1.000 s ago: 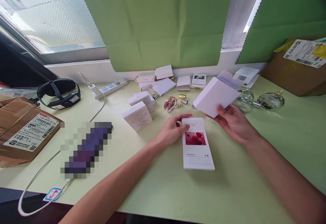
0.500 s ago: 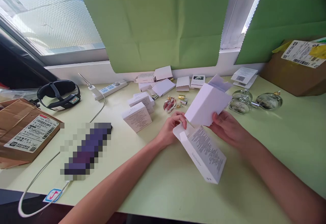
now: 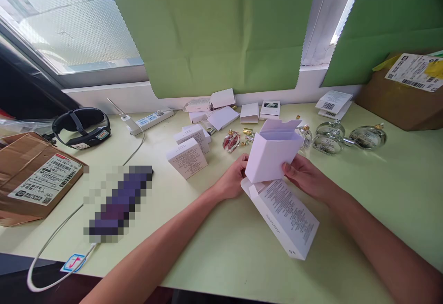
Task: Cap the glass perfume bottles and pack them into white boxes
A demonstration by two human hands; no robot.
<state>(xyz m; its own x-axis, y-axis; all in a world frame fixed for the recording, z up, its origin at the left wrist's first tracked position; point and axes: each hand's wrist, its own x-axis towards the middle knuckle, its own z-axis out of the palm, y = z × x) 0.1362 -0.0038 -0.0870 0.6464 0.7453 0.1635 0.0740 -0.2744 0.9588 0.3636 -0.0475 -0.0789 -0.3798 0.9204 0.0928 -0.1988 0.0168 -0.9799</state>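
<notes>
Head view shows a plain white inner box held up just above the desk, its open top and flap turned away from the person. Right below it, touching its lower edge, a printed outer carton lies slanted with its open end under the inner box and its text side up. A second ago this carton lay flat with a rose picture facing up; now it is turned over, and the inner box has come down from further right to meet its mouth. The left hand reaches in with the arm stretched across the desk, fingers pressed on the left side of the inner box near the carton's open flap. The right hand comes from the right, fingers curled on the box's right edge, thumb in front. Beyond the hands stand a small red perfume bottle and round glass bottles, with more small white boxes to the left. Farther left lie a power strip, a black headset and a cardboard parcel.
</notes>
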